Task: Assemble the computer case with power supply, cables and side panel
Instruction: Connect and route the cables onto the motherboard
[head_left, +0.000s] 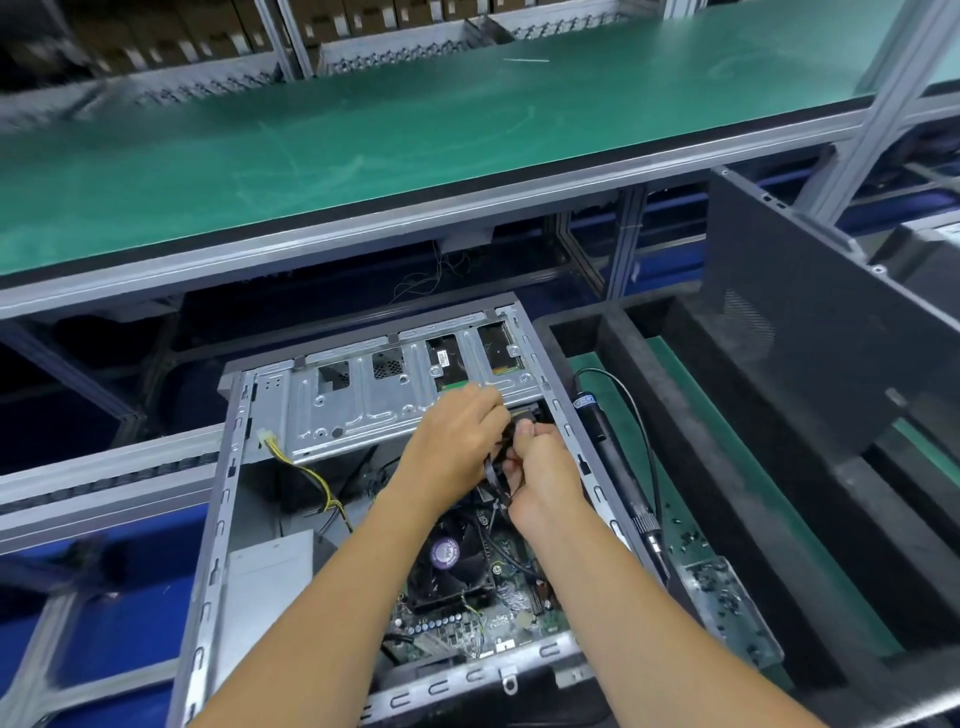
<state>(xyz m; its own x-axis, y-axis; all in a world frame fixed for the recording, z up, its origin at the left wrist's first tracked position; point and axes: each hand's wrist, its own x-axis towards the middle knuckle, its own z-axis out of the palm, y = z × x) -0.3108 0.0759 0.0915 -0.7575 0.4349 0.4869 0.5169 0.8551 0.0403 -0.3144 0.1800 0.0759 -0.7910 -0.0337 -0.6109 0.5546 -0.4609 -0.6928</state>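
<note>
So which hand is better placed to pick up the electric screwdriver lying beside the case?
Probably the right hand: the electric screwdriver lies just beyond the case's right wall, nearest that hand. Both hands now hold black cables.

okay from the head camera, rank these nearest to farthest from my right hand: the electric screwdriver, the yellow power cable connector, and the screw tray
From the right hand:
1. Electric screwdriver, just right of it, beside the case.
2. Screw tray, right and nearer you.
3. Yellow power cable connector, far left inside the case.

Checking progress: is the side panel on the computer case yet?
Off. The computer case lies open, motherboard exposed; a dark side panel stands apart at right.
</note>
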